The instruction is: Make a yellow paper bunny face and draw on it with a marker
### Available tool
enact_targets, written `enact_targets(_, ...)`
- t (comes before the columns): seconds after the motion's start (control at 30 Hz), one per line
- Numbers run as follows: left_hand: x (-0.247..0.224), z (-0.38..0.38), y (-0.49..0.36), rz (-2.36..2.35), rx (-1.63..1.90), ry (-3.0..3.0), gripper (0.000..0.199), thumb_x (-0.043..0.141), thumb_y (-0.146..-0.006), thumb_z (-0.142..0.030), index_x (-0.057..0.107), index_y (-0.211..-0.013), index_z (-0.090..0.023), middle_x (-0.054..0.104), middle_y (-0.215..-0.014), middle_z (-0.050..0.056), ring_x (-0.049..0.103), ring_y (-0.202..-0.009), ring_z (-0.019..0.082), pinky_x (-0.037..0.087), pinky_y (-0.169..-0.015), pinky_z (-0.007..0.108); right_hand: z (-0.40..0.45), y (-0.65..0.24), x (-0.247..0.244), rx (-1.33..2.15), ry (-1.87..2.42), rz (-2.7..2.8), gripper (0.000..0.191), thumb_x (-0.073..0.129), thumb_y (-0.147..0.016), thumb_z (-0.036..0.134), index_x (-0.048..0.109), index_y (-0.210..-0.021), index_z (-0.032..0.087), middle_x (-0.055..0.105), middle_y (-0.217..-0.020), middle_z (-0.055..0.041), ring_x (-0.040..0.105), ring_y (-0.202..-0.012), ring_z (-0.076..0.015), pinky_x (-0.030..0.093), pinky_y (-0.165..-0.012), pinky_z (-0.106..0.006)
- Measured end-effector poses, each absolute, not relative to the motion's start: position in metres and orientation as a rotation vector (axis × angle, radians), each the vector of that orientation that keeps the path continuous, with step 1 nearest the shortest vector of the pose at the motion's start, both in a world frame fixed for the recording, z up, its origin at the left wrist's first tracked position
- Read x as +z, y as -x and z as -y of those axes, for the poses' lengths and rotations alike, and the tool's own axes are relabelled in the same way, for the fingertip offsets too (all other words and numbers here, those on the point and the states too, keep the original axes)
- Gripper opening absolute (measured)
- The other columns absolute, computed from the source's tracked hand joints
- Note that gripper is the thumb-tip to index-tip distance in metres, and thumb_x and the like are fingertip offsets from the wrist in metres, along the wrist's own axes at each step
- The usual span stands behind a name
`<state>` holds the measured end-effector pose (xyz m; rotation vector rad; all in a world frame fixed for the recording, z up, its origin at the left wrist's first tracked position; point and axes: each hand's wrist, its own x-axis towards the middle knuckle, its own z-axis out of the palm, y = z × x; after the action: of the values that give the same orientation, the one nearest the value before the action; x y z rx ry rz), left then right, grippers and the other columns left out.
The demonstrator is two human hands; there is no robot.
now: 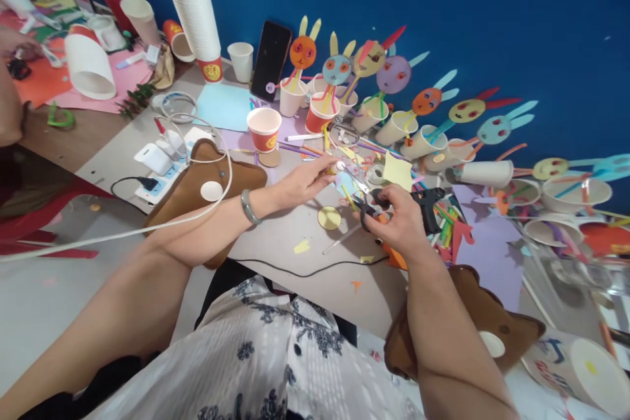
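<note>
Head view has the scissors (364,205) in the right hand (402,222), fingers closed around the dark handles. Long axis runs on a slant: handles at the right hand, blades going away from the body and off to the left, so the tips end up close to the left hand (306,184). That one's pinched around a small bit (339,167), pale with some orange, just beside the blade end. Can't tell what it is, or whether the blades touch it. So the bit is left of the right hand and slightly farther out. The yellow disc (329,217) lies flat on the desk (290,246), nearer the body and between the hands. Glue gun (429,207), or what looks like one, is just right of the right hand.
</note>
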<state>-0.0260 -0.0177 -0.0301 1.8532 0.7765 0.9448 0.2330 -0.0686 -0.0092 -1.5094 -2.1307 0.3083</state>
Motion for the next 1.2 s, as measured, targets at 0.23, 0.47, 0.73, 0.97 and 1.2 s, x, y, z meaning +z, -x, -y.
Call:
enact_targets(0.23,-0.040,0.013,0.026,-0.754,0.952,-1.941,0.038,0.053,-0.094,-0.025,0.062,-0.130,-0.018,0.067,-0.136,0.013,0.062,-0.125,0.025,0.046,-0.114,0.041,0.073,-0.226,-0.010,0.150,1.571,2.315,0.027,0.066,-0.079,0.045,0.048,-0.086,0.026,0.064,-0.088,-0.0078,0.062,-0.086,-0.0296,0.044,-0.081,-0.042)
enact_targets(0.47,-0.045,0.011,0.025,-0.755,0.944,-2.001,0.036,0.053,-0.096,-0.025,0.063,-0.130,-0.018,0.068,-0.138,0.014,0.062,-0.129,0.025,0.045,-0.117,0.044,0.075,-0.222,-0.010,0.197,1.599,2.287,0.028,0.066,-0.078,0.044,0.045,-0.083,0.026,0.064,-0.085,-0.0067,0.062,-0.084,-0.0290,0.042,-0.081,-0.042)
enact_targets(0.73,-0.047,0.014,0.025,-0.750,1.009,-2.012,0.034,0.053,-0.099,-0.031,0.065,-0.127,-0.015,0.072,-0.132,0.016,0.065,-0.126,0.024,0.049,-0.113,0.040,0.076,-0.220,-0.010,0.166,1.586,2.306,0.028,0.065,-0.080,0.046,0.044,-0.079,0.026,0.062,-0.077,-0.0038,0.058,-0.074,-0.0243,0.040,-0.077,-0.039)
enact_targets(0.97,-0.048,0.013,0.026,-0.731,1.016,-2.114,0.032,0.050,-0.100,-0.029,0.065,-0.125,-0.015,0.073,-0.130,0.014,0.068,-0.122,0.023,0.053,-0.109,0.041,0.078,-0.220,-0.017,-0.030,1.569,2.332,0.030,0.064,-0.079,0.049,0.045,-0.079,0.025,0.061,-0.072,-0.0032,0.057,-0.072,-0.0241,0.038,-0.078,-0.039)
enact_targets(1.2,-0.046,0.015,0.024,-0.769,1.011,-2.138,0.019,0.051,-0.096,-0.017,0.068,-0.105,-0.015,0.074,-0.129,0.013,0.070,-0.118,0.022,0.056,-0.104,0.038,0.078,-0.219,-0.019,-0.013,1.602,2.320,0.031,0.065,-0.077,0.045,0.040,-0.075,0.026,0.057,-0.066,-0.0004,0.054,-0.065,-0.0216,0.036,-0.074,-0.037)
